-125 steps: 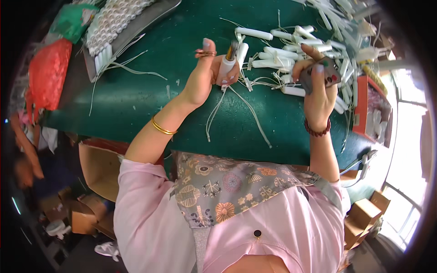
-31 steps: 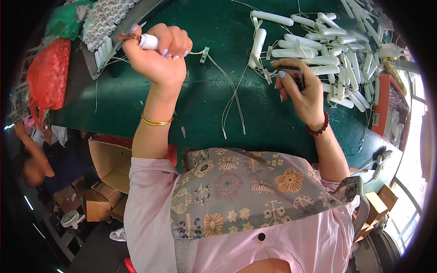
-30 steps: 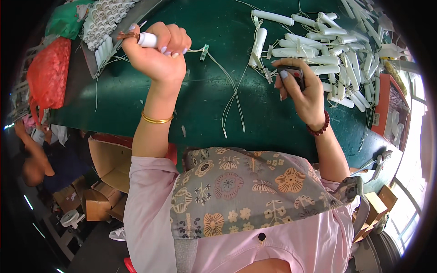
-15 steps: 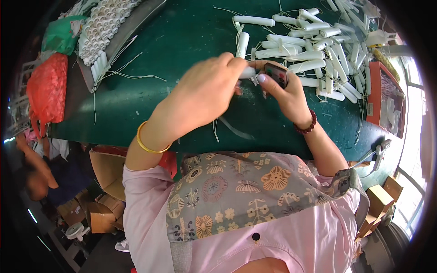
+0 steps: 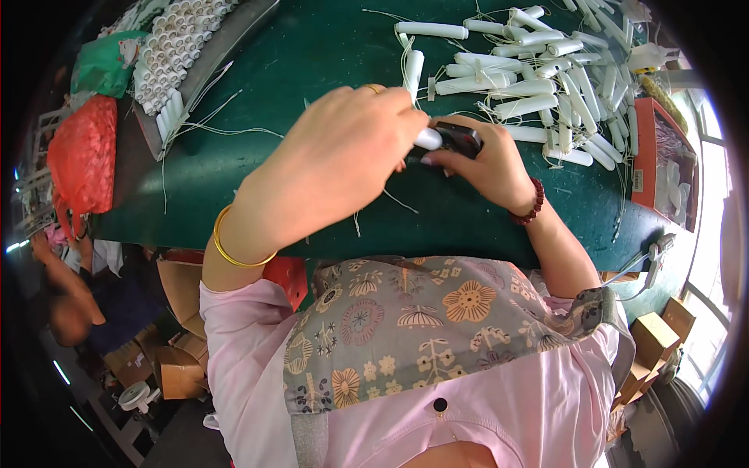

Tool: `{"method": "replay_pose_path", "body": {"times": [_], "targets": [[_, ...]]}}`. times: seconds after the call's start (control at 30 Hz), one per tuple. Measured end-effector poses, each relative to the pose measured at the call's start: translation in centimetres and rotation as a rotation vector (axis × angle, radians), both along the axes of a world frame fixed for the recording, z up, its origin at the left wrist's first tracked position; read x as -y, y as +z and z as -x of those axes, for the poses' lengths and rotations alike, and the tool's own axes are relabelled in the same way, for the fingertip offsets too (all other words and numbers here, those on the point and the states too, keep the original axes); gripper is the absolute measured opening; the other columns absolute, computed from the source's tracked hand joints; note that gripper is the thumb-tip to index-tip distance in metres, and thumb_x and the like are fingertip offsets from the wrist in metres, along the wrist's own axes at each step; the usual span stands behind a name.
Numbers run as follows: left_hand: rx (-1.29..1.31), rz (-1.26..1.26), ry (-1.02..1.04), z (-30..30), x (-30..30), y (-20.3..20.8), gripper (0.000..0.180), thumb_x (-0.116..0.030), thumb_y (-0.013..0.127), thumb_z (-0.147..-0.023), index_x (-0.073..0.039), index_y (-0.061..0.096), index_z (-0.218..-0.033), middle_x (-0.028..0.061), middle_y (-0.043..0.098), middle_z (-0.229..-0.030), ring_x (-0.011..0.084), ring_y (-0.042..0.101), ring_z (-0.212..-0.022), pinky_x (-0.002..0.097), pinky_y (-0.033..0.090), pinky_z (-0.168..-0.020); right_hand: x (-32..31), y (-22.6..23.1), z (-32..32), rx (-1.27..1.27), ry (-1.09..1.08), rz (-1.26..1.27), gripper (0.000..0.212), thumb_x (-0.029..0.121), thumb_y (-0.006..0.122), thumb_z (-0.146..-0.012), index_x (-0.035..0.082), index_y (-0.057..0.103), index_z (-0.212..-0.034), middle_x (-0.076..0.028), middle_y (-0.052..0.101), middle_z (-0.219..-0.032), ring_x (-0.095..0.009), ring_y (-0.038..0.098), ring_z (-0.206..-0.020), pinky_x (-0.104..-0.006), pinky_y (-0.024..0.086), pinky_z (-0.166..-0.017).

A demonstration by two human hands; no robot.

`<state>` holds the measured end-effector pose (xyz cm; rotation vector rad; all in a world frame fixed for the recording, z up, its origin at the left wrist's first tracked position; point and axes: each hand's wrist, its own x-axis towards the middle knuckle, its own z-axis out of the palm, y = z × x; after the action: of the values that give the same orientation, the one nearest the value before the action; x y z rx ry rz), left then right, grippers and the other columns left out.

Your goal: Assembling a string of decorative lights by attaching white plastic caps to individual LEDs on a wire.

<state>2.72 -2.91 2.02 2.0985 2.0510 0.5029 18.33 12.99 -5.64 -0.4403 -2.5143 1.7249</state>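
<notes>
My left hand (image 5: 339, 152), with a yellow bangle on its wrist, is closed around a white tube (image 5: 428, 139); mostly its rounded end shows. Thin wires hang below that hand. In my right hand (image 5: 501, 162) is a small dark handheld device (image 5: 462, 138), gripped between thumb and fingers. The tube's end meets or lies very near the device's left end; contact is hard to make out. Just beyond both hands a loose white tube (image 5: 414, 72) lies on the green tabletop (image 5: 312, 47), with a heap of similar wired tubes (image 5: 527, 107) to the right.
A tray (image 5: 222, 58) at far left holds stacked white tubes. Beside it are a red bag (image 5: 82, 156) and a green bag (image 5: 108, 62). An orange-red box (image 5: 644, 156) stands at the right edge. Another person (image 5: 74, 300) is at lower left, near cardboard boxes (image 5: 178, 370).
The device has turned in my right hand and shifted slightly left and down, so its coloured buttons show less. My left hand has moved a little left, still gripping the tube.
</notes>
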Motion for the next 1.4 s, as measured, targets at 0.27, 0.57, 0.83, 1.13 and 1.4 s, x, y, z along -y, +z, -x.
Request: {"method": "replay_pose_path", "body": {"times": [0.27,0.57,0.83,1.13,1.4], "targets": [[0.180,0.186,-0.009,4.2,1.1,-0.5,0.022,-0.001,0.055,-0.091,0.000,0.063,-0.112,0.0118,0.061,-0.088,0.0250,0.063,-0.079,0.0374,0.049,-0.071,-2.2,1.4,-0.3,0.134,0.042,-0.107,0.025,0.008,0.072,-0.090,-0.005,0.070,-0.113,-0.008,0.073,-0.083,-0.009,0.064,-0.068,-0.0234,0.052,-0.062],[1.707,-0.182,0.257,4.9,-0.5,-3.7,0.033,-0.014,0.054,-0.103,0.003,0.045,-0.130,0.0182,0.066,-0.108,0.0302,0.070,-0.097,0.0431,0.057,-0.090,-3.5,1.9,-0.9,-0.242,0.211,0.317,0.028,0.009,0.072,-0.080,-0.007,0.073,-0.103,-0.024,0.054,-0.143,-0.029,0.058,-0.125,-0.0373,0.043,-0.105],[1.760,-0.479,0.318,4.5,-1.9,-4.9,0.025,-0.010,0.055,-0.101,0.004,0.044,-0.119,0.0201,0.062,-0.106,0.0385,0.067,-0.105,0.0555,0.057,-0.095,-0.7,0.4,-0.3,0.109,0.235,0.335,0.024,0.001,0.072,-0.087,-0.007,0.069,-0.109,-0.015,0.070,-0.114,-0.016,0.069,-0.096,-0.0277,0.053,-0.087],[1.075,-0.665,0.543,8.3,2.2,-3.8,0.030,-0.011,0.066,-0.096,0.001,0.051,-0.119,0.0122,0.065,-0.098,0.0222,0.069,-0.090,0.0374,0.060,-0.077,0.9,0.4,0.0,0.088,0.465,0.377,0.023,0.000,0.074,-0.085,-0.009,0.070,-0.106,-0.019,0.058,-0.141,-0.027,0.064,-0.117,-0.0366,0.051,-0.099],[0.189,-0.303,1.255,21.9,10.9,-4.3,0.046,-0.019,0.078,-0.080,0.000,0.059,-0.117,0.0106,0.070,-0.080,0.0175,0.068,-0.064,0.0288,0.050,-0.057,0.4,0.0,-0.6,0.054,0.691,0.409,0.029,0.004,0.075,-0.084,-0.009,0.071,-0.109,-0.022,0.062,-0.135,-0.032,0.066,-0.116,-0.0376,0.052,-0.098]]}}
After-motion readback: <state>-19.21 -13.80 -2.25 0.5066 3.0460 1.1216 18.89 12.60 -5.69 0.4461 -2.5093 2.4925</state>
